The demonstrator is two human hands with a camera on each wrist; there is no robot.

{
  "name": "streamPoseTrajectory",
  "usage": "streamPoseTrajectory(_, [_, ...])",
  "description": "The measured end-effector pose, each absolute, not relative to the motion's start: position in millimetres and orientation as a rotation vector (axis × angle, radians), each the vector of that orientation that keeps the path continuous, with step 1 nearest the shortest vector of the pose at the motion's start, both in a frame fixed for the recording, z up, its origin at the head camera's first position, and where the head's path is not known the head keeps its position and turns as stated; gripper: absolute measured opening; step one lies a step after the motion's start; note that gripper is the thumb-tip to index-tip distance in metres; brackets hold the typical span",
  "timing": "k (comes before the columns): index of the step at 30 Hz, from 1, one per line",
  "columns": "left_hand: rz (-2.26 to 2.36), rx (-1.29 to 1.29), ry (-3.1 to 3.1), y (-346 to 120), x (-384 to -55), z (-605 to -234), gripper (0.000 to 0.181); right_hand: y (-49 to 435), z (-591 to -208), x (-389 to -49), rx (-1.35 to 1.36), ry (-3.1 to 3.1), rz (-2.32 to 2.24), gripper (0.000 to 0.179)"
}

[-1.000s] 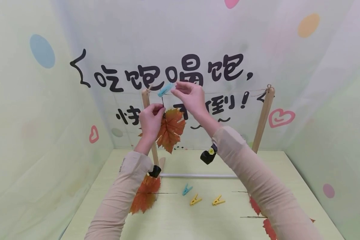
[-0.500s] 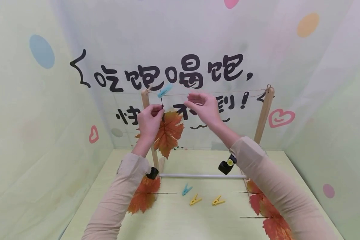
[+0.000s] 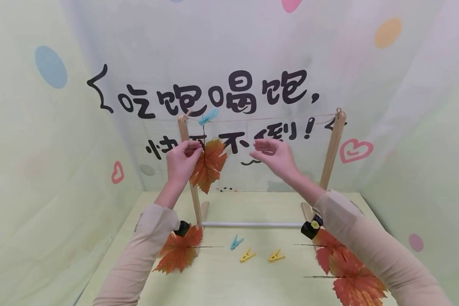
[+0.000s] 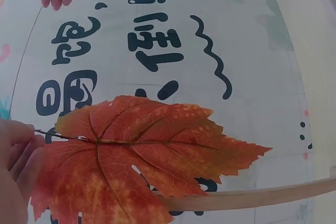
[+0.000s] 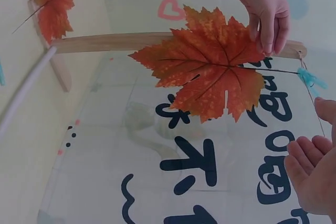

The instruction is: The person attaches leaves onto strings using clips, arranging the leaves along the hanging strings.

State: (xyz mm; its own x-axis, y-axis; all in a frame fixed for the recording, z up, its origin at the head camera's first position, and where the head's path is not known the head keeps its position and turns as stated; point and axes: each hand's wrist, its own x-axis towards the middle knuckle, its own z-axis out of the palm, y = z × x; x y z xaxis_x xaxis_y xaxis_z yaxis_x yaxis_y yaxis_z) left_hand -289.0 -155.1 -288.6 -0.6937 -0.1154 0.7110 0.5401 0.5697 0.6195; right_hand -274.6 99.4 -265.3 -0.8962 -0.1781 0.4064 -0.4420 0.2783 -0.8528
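An orange-red maple-like leaf [image 3: 211, 159] hangs by its dark stem from a blue clothespin [image 3: 208, 117], which sits on a thin string [image 3: 267, 119] near the left post. My left hand [image 3: 183, 159] is beside the stem, fingertips close to it and loosely bent; in the right wrist view its fingers overlap the leaf's edge, and the stem runs bare to the clothespin. My right hand [image 3: 277, 157] is held in the air below the string, right of the leaf, with relaxed fingers and nothing in them.
Wooden posts [image 3: 332, 151] hold the string, joined low by a white rod [image 3: 252, 224]. On the table lie a blue clothespin [image 3: 236, 242], two yellow clothespins [image 3: 247, 255], a leaf [image 3: 179, 250] at left and more leaves [image 3: 357, 289] at right, partly under my right arm.
My right hand has let go of the blue clothespin on the string and moved right and down. My left hand has released the stem and lowered slightly left; the leaf hangs from the clothespin.
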Motion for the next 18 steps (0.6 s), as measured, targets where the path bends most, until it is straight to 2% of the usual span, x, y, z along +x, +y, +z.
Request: streamPoseTrajectory(18, [-1.107,-0.472,-2.325,-175,-266,-365,0.015,143,-334,-251,0.571,-2.462,1.624,0.047])
